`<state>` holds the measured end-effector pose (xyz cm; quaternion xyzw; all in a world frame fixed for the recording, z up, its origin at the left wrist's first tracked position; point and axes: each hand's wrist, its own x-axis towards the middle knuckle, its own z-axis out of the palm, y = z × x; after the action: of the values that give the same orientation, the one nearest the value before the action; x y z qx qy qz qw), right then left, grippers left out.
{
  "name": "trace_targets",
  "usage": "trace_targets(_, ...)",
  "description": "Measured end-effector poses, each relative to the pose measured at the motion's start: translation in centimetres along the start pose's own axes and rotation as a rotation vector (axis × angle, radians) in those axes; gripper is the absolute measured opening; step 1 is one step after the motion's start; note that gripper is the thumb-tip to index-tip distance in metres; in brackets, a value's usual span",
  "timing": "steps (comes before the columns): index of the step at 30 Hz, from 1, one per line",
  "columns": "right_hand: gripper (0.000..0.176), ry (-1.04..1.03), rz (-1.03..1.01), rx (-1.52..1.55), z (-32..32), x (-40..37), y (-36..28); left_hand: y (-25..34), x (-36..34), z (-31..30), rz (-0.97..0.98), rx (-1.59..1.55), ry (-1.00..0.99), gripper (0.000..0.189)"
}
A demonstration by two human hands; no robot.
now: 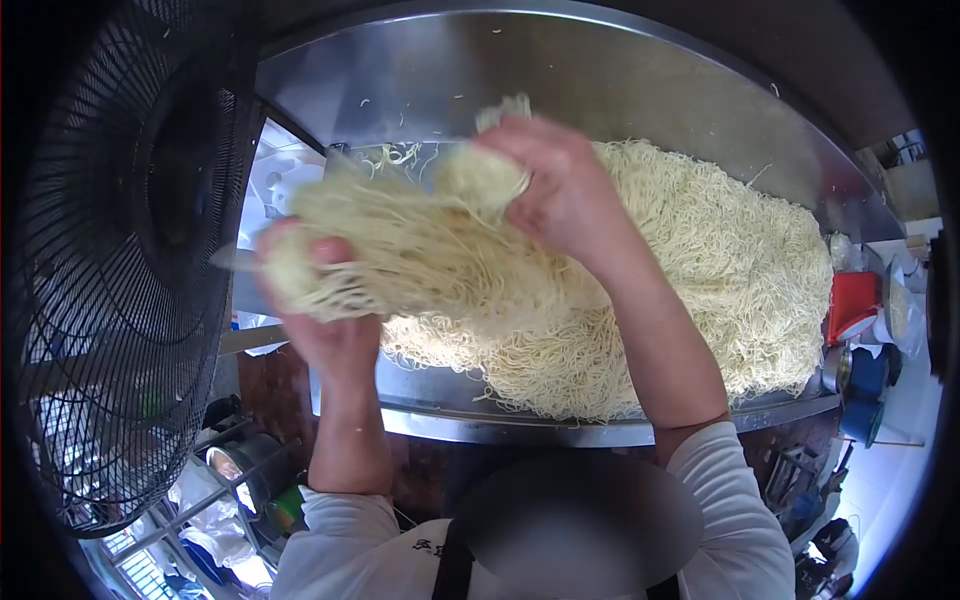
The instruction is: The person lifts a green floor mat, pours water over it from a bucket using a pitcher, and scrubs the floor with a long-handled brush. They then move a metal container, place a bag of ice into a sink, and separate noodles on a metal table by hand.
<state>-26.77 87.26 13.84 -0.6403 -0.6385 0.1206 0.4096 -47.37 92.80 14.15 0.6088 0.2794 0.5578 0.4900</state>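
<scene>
In the head view, the left hand [330,310] and right hand [565,190] held a bundle [420,250] of pale noodles raised above the steel tabletop [470,415]. The left grip was clamped on its end at 9 o'clock and the right grip was clamped on its end at 1 o'clock, fingers curled into the strands. The bundle hung over the 9 o'clock side of the big pile [720,270], which covered most of the tabletop. The loose underside looked the weakest point: strands trailed from it between the two hands, and a slack grip would likely let them fall. Because the left hand was near the tabletop's 9 o'clock end, they could land off the steel rather than on the pile. Drawing the hands apart too hard would probably snap the thin strands, not separate them. The fan [120,250] stood close at 9 o'clock, just beside the left hand; whether it was running could not be told. Its draught could scatter light strands, or a swing that way could snag them on the grille. At 5 o'clock the pile reached nearly to the front rim, so a knock there might spill noodles towards the red tub [852,300].
</scene>
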Motion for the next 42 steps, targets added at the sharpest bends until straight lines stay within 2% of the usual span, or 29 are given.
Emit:
trace_targets(2,0.05,0.071,-0.059,0.035,0.1,0.1,-0.8,-0.2,1.1,-0.2,0.206,0.526,0.069,0.038)
trace_targets(3,0.052,0.145,-0.13,0.059,0.1,0.2,-1.1,-1.4,1.3,-0.7,0.207,0.529,0.068,0.038)
trace_targets(5,0.058,-0.147,0.056,-0.129,1.7,-3.0,2.7,-5.6,1.0,-2.3,0.055,1.053,-0.497,0.061)
trace_targets(7,0.054,-0.68,0.295,-0.242,0.8,-6.7,8.4,-6.7,-0.1,-4.1,-0.268,1.222,-0.779,0.073)
trace_targets(9,0.054,-0.857,0.449,-0.301,-0.7,-6.7,10.2,-9.6,0.8,-5.6,-0.42,1.016,-0.753,0.076)
trace_targets(10,0.051,-0.72,0.54,-0.315,-0.4,-5.0,9.3,-11.8,1.3,-5.1,-0.428,1.017,-0.758,0.076)
trace_targets(11,0.049,-0.581,0.628,-0.326,0.6,-2.7,8.5,-14.3,1.5,-4.1,-0.315,1.045,-0.776,0.075)
trace_targets(12,0.046,-0.328,0.444,-0.453,3.7,-2.1,11.0,-16.6,1.3,-3.1,-0.198,1.071,-0.79,0.073)
trace_targets(13,0.044,-0.074,0.254,-0.567,7.6,-2.0,13.8,-19.5,-0.1,-1.5,-0.225,1.137,-0.823,0.068)
trace_targets(15,0.042,-0.555,0.624,-0.518,12.6,0.1,14.1,-21.2,-2.3,0.8,-0.199,1.156,-0.888,0.059)
trace_targets(16,0.042,-0.559,0.618,-0.521,13.2,-0.6,14.6,-21.0,-2.6,1.0,-0.141,1.11,-0.917,0.054)
trace_targets(18,0.045,-0.411,0.486,-0.08,13.1,-2.2,15.0,-19.9,-4.4,-0.1,0.018,0.88,-0.777,0.04)
trace_targets(20,0.042,-0.441,0.431,-0.101,11.2,-2.0,12.3,-15.3,-4.7,-0.9,-0.296,0.552,-0.6,0.036)
trace_targets(22,0.042,-0.428,0.337,-0.169,7.3,0.2,7.7,-10.4,-2.4,-1.2,-0.201,0.7,-0.497,0.037)
trace_targets(23,0.044,-0.375,0.285,-0.223,4.6,2.5,4.0,-7.7,-0.7,-1.1,-0.011,0.721,-0.391,0.036)
trace_targets(24,0.046,-0.248,0.307,-0.113,1.7,4.7,0.0,-5.4,1.6,-0.8,0.187,0.739,-0.281,0.034)
trace_targets(25,0.049,-0.117,0.328,-0.002,0.0,5.5,-2.5,-3.1,4.1,-0.2,0.142,0.546,-0.157,0.032)
trace_targets(26,0.049,-0.112,0.332,0.003,1.2,1.7,-0.5,-2.3,6.2,0.3,0.097,0.351,-0.038,0.03)
trace_targets(28,0.065,-0.238,0.294,-0.245,4.8,-8.0,5.5,-6.4,10.4,-0.5,0.07,0.301,-0.217,0.036)
trace_targets(29,0.065,-0.241,0.291,-0.244,4.8,-5.6,5.1,-7.7,9.6,-2.0,0.069,0.303,-0.214,0.036)
trace_targets(31,0.054,0.148,-0.052,-0.308,4.5,1.4,4.5,-12.3,6.5,-5.2,0.118,0.751,-0.418,0.059)
trace_targets(32,0.055,0.082,0.059,-0.297,4.7,-2.3,4.4,-14.9,4.8,-6.3,0.137,0.973,-0.514,0.072)
trace_targets(34,0.059,-0.086,0.223,-0.389,7.6,-9.4,4.1,-17.9,-0.4,-6.9,-0.212,1.006,-0.725,0.079)
trace_targets(36,0.065,-0.217,0.321,-0.576,13.7,-12.0,6.5,-18.1,-5.8,-3.3,-0.275,1.366,-0.787,0.072)
trace_targets(38,0.067,-0.233,0.357,-0.668,16.3,-11.5,8.4,-19.8,-5.3,-3.3,-0.301,1.113,-0.84,0.048)
trace_targets(39,0.067,-0.279,0.432,-0.55,16.4,-10.6,8.9,-19.5,-5.3,-3.4,-0.296,1.112,-0.829,0.048)
trace_targets(40,0.067,-0.328,0.505,-0.426,16.4,-9.8,9.3,-18.9,-5.8,-3.7,-0.386,0.846,-0.74,0.043)
trace_targets(41,0.067,-0.324,0.501,-0.425,16.2,-9.5,9.7,-18.2,-6.2,-4.0,-0.462,0.58,-0.654,0.038)
trace_targets(42,0.062,-0.201,0.338,-0.291,15.9,-9.1,10.6,-16.8,-5.9,-4.2,-0.45,0.578,-0.661,0.038)
